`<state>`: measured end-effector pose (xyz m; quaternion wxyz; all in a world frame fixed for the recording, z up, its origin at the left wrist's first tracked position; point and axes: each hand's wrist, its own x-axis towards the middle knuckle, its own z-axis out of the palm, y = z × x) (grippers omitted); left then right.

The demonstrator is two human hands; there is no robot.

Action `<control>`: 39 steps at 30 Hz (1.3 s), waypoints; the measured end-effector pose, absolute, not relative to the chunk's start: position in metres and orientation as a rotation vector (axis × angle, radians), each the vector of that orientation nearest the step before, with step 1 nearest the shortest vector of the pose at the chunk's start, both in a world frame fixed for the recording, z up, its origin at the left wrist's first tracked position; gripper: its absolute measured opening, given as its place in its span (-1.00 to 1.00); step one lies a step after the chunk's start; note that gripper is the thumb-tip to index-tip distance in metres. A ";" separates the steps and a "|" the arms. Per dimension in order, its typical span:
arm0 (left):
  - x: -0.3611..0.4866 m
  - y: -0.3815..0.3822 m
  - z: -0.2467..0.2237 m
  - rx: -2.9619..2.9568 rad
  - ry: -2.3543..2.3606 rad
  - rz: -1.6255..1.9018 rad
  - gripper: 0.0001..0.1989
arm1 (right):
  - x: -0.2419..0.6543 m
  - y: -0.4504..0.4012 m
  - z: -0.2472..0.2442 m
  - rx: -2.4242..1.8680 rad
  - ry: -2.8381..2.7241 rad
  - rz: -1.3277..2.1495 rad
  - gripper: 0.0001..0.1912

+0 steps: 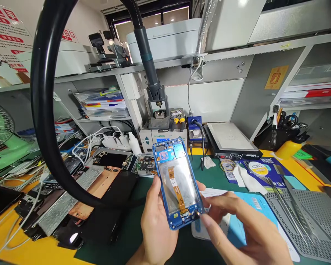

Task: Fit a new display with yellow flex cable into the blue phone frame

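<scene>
My left hand (158,224) is wrapped round a blue phone frame (179,184), tilted up with its inner side facing me. A gold flex cable (177,189) runs down the middle of the frame over a silvery panel. Small boards and connectors sit along the frame's lower end. At its lower right corner is my right hand (237,221), thumb and forefinger curled close to a tiny bright part (198,213). What those fingertips hold, if anything, is too small to name. Beneath the hands lies a green mat (138,243).
A thick black hose (41,110) arches across the left. Opened phones and a black panel (110,206) lie left. Tweezers (287,213) rest on a grey perforated mat (325,217) at right. Behind stand a soldering station (195,129), a heating plate (231,140) and a yellow bottle (288,149).
</scene>
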<state>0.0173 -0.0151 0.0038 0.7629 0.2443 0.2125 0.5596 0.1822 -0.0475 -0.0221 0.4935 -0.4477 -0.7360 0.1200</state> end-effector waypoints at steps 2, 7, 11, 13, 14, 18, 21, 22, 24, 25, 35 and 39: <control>0.018 -0.015 0.002 0.532 0.444 1.197 -0.36 | 0.179 -0.042 -0.017 -1.088 -1.694 0.383 -0.89; 0.022 -0.016 -0.004 0.466 0.420 1.104 -0.52 | 0.177 -0.033 -0.013 -1.173 -1.588 0.528 -0.81; 0.026 -0.013 -0.007 0.483 0.446 1.031 -0.50 | 0.177 -0.034 -0.014 -1.247 -1.620 0.724 -0.68; 0.027 -0.011 -0.008 0.517 0.481 1.032 -0.54 | 0.177 -0.035 -0.013 -1.266 -1.628 0.840 -0.66; 0.028 -0.010 -0.008 0.547 0.509 1.035 -0.56 | 0.176 -0.035 -0.012 -1.251 -1.615 0.914 -0.63; 0.032 -0.010 -0.009 0.684 0.707 1.042 -0.54 | 0.175 -0.035 -0.005 -1.233 -1.431 1.244 -0.47; 0.035 -0.010 -0.011 0.765 0.798 1.077 -0.48 | 0.176 -0.034 -0.001 -1.219 -1.219 1.427 -0.43; 0.035 -0.011 -0.012 0.800 0.820 1.098 -0.48 | 0.176 -0.033 0.000 -1.192 -1.155 1.463 -0.42; 0.035 -0.011 -0.015 0.873 0.877 1.137 -0.48 | 0.176 -0.033 -0.001 -1.148 -1.079 1.494 -0.37; 0.034 -0.011 -0.017 0.906 0.909 1.150 -0.47 | 0.176 -0.032 -0.001 -1.144 -1.069 1.485 -0.35; 0.033 -0.011 -0.018 1.113 1.204 1.200 -0.19 | 0.172 -0.037 -0.014 -1.253 -1.213 1.211 -0.26; 0.032 -0.012 -0.017 1.103 1.244 1.279 -0.23 | 0.172 -0.038 -0.017 -1.328 -1.299 1.013 -0.26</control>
